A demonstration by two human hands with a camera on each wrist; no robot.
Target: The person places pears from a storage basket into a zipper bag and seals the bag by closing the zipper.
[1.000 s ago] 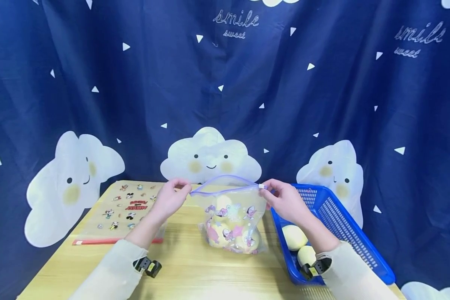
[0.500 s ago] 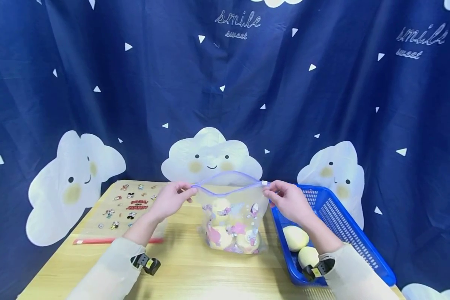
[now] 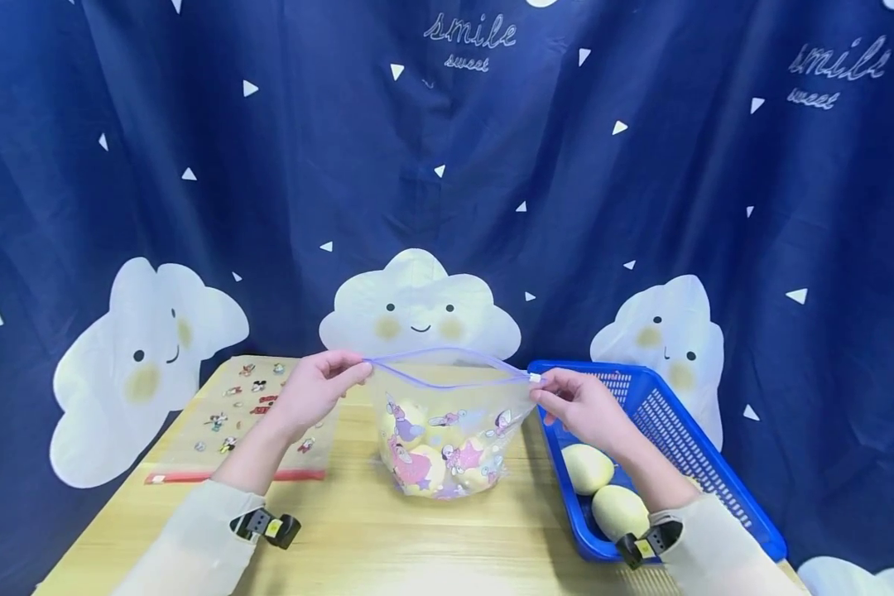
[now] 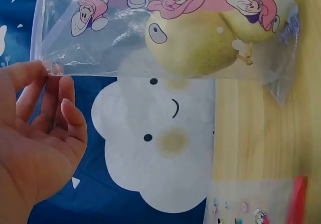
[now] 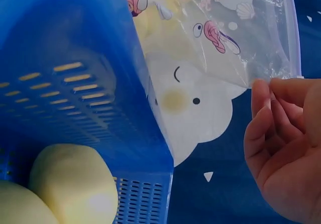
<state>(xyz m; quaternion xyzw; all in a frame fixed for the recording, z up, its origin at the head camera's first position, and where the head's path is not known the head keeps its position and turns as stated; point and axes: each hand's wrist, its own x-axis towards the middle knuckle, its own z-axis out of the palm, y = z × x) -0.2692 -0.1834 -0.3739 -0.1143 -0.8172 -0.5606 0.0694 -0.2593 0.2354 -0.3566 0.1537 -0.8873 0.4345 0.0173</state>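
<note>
- Head view: clear printed bag (image 3: 462, 401) at mid-table, between the two hands; purple-edged mouth uppermost, its near and far edges parted. Several pale yellow fruits (image 3: 425, 463) sit low inside, seen through the print. Cannot tell whether the base touches the table (image 3: 387, 538).
- Left hand (image 3: 314, 389) pinches the left end of the mouth; right hand (image 3: 584, 406) pinches the right end, beside a white slider (image 3: 535, 378).
- Blue basket (image 3: 704, 463) to the right on the table, slotted walls, right forearm passing above it. Two yellow fruits inside along its left side: a farther one (image 3: 587, 469) and a nearer one (image 3: 620, 511).
- Flat bag (image 3: 246, 406) lies at left on the table, red strip (image 3: 194, 478) along its near edge, partly hidden by the left forearm.
- Left wrist view: thumb and fingertips clamped on the clear bag's edge; two fruits plain through the film, a short stem on one. Part of the flat bag shows.
- Right wrist view: fingers clamped on the bag at the end of its purple edge; the two basket fruits lie side by side within the blue walls.
</note>
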